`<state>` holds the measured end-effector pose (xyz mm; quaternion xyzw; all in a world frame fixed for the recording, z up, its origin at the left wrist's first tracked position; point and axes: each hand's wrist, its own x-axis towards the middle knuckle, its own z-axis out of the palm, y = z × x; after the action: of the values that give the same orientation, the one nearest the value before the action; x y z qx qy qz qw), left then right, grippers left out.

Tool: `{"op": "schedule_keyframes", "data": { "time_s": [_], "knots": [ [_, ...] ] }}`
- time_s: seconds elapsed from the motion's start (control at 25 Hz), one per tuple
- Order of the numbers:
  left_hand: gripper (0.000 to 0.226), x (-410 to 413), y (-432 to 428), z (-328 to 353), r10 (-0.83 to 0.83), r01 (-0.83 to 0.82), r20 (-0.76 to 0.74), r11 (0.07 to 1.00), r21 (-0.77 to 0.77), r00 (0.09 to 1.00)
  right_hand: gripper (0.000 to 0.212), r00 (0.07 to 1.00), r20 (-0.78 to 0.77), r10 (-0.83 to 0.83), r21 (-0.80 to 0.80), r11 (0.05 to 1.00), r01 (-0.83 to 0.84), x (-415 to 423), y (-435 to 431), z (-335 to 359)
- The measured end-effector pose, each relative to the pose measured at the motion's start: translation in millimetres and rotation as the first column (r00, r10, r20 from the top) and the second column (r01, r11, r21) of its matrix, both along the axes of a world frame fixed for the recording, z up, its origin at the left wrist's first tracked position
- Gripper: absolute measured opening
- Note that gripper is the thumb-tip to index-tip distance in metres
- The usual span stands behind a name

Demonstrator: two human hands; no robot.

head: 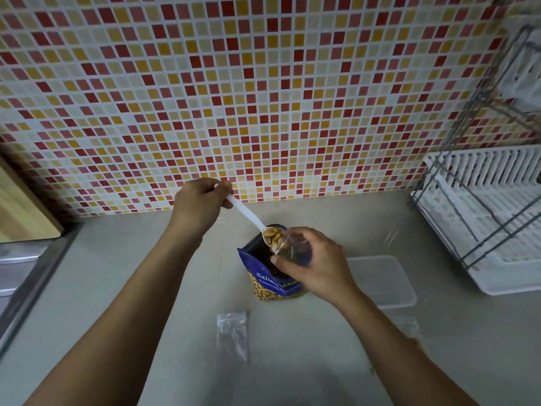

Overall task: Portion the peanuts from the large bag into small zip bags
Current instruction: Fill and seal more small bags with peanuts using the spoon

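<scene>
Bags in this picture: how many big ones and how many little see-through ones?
Large peanut bag: 1
Small zip bags: 3, namely held zip bag in the right hand, flat zip bag, faint zip bag beside the right forearm, hard to tell
Total: 4

Left of the upright peanut bag (272, 288) the countertop (117, 288) lies open as far as the sink rim (38, 271). Right — a flat clear container (383, 281), then the dish rack (491, 238) walling the far corner. Over the bag's mouth the spoon (248, 214) in the left hand (199, 203) and the small zip bag (288, 249) in the right hand (316, 265) crowd the way in.
</scene>
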<state>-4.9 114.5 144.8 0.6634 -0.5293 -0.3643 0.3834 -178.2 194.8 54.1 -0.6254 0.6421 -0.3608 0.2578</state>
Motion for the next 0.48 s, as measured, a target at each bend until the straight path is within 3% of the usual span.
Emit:
{"op": "schedule_keyframes", "data": {
  "time_s": [0.16, 0.24, 0.28, 0.36, 0.44, 0.48],
  "knots": [
    [0.022, -10.5, 8.9, 25.5, -0.204, 0.264, 0.284, 0.945, -0.193, 0.937, 0.052, 0.994, 0.106, -0.027, -0.033, 0.999, 0.031, 3.3, -1.4, -1.6],
    [0.026, -11.5, 14.5, 31.5, -0.188, 0.364, 0.475, 0.878, -0.310, 0.859, 0.049, 0.989, 0.142, -0.040, -0.038, 0.998, 0.045, 3.6, -1.1, -1.2],
    [0.027, -10.5, 15.9, 33.6, -0.142, 0.360, 0.501, 0.855, -0.372, 0.854, 0.048, 0.987, 0.156, -0.044, -0.042, 0.998, 0.051, 3.2, -0.7, -0.9],
    [0.025, -4.6, 15.4, 39.1, -0.064, 0.235, 0.365, 0.863, -0.447, 0.929, 0.046, 0.979, 0.196, -0.052, -0.044, 0.997, 0.062, 0.4, -0.1, -0.7],
    [0.021, 2.9, 12.3, 36.3, 0.019, 0.037, 0.130, 0.911, -0.411, 0.991, 0.047, 0.963, 0.264, -0.060, -0.020, 0.997, 0.068, -3.8, 0.6, -2.4],
    [0.019, 5.9, 9.9, 28.3, 0.045, -0.010, 0.088, 0.934, -0.358, 0.995, 0.047, 0.947, 0.314, -0.069, -0.003, 0.997, 0.074, -6.4, 1.5, -3.9]
  ]
}}
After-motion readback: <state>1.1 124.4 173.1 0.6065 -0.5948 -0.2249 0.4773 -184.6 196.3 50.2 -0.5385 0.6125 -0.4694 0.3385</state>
